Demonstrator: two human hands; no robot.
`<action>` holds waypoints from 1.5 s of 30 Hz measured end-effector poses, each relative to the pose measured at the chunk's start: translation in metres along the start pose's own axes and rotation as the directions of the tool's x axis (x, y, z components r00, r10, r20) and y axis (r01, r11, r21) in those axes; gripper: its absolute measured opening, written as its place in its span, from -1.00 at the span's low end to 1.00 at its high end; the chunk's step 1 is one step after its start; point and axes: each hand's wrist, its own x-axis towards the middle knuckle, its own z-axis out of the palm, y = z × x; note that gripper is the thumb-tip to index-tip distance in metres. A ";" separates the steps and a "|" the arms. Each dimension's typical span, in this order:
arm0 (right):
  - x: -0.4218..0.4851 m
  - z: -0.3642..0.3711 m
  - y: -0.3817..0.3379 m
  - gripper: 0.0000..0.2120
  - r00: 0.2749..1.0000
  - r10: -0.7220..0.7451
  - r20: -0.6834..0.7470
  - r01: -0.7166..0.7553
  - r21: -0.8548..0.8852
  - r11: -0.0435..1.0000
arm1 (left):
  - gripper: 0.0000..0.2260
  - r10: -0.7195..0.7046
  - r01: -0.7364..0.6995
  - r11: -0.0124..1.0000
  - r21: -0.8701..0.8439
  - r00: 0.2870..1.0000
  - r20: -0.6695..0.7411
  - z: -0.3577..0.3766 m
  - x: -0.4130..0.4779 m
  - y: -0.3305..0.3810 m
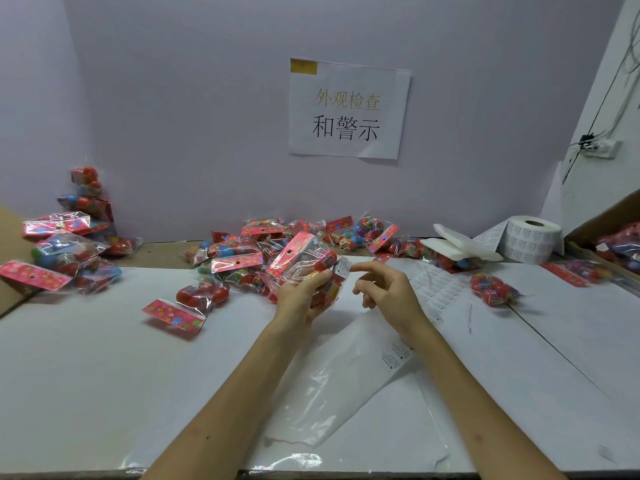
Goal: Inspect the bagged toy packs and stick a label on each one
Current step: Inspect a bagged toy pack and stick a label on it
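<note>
Clear film (346, 368) lies at the bench's (104, 375) front edge, the left grip (299, 299) clasps a toy pack (304, 259), and the right grip (388, 292), fingers relaxed, touches its label (343, 267).

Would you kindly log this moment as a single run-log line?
phase: labelling | left hand: grips toy pack | right hand: index fingertip at white label on pack | label roll: rear right

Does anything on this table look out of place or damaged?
Nothing looks damaged. Folded white paper lies on some packs beside the label roll, and one pack sits apart at the right, away from the heap.
</note>
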 end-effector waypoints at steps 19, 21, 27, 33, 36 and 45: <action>0.006 -0.007 0.007 -0.69 0.996 0.085 -0.015 -0.085 -0.048 0.995 | -0.82 -0.013 0.012 1.000 0.023 0.999 0.050 0.000 -0.001 0.001; 0.003 -0.005 0.003 -0.66 0.995 0.089 0.034 -0.089 -0.009 0.996 | -0.84 0.010 -0.016 0.997 0.069 0.996 0.088 0.001 -0.004 0.000; 0.000 0.000 0.003 -0.78 0.998 0.046 0.047 -0.042 -0.097 0.994 | -0.76 0.067 -0.092 0.980 0.177 0.988 0.139 0.004 -0.008 0.000; 0.002 -0.004 0.001 -0.76 0.992 0.114 0.059 -0.118 0.064 0.991 | -0.76 0.055 -0.077 0.979 0.190 0.992 0.118 0.005 -0.008 0.000; 0.001 -0.003 0.000 -0.75 0.991 0.122 0.050 -0.126 0.084 0.989 | -0.69 0.072 -0.098 0.982 0.161 0.984 0.161 0.004 -0.010 0.000; -0.001 -0.004 -0.002 -0.83 0.994 0.093 0.055 -0.098 0.087 0.991 | -0.49 0.142 -0.183 0.959 0.216 0.971 0.191 0.007 -0.012 -0.002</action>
